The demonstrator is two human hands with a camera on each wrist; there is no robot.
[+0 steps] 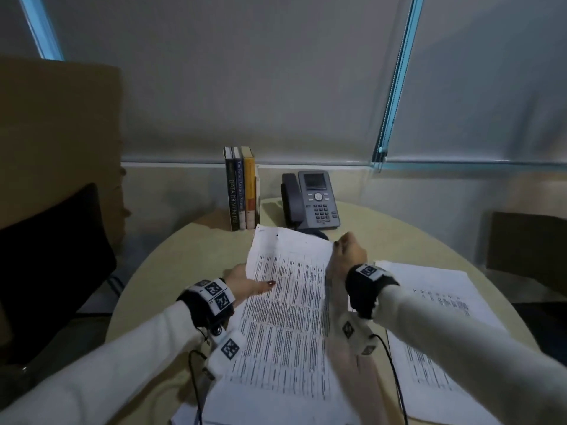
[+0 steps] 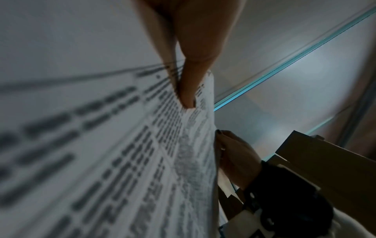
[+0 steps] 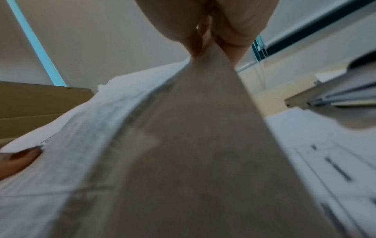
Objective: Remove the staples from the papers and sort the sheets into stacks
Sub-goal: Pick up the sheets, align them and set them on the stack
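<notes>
- Two hands hold one printed sheet (image 1: 285,302) above the round surface (image 1: 171,256) in the head view — the left hand (image 1: 245,282) has its thumb laid across the sheet's left edge, the fingers hidden beneath, so its grip is a pinch on that edge; the right hand (image 1: 349,253) is curled at the sheet's far right corner, pinching it.
- Lower sheets (image 1: 196,415) show under the held one at the near edge, and a separate stack of papers (image 1: 435,305) lies flat to the right, well apart from the left hand.
- Three upright books (image 1: 242,191) and a desk phone (image 1: 310,200) stand at the far side of the surface; a dark chair (image 1: 52,256) sits to the left.
- Left wrist view: the thumb (image 2: 191,83) presses down on the printed page (image 2: 122,153), which is blurred, and the right hand (image 2: 236,154) grips the page's far edge.
- Right wrist view: the fingers (image 3: 230,37) pinch the sheet's corner — its shaded underside (image 3: 203,145) runs toward the camera, while the left thumb (image 3: 18,161) lies on the far edge; the stack of papers (image 3: 333,161) lies below right.
</notes>
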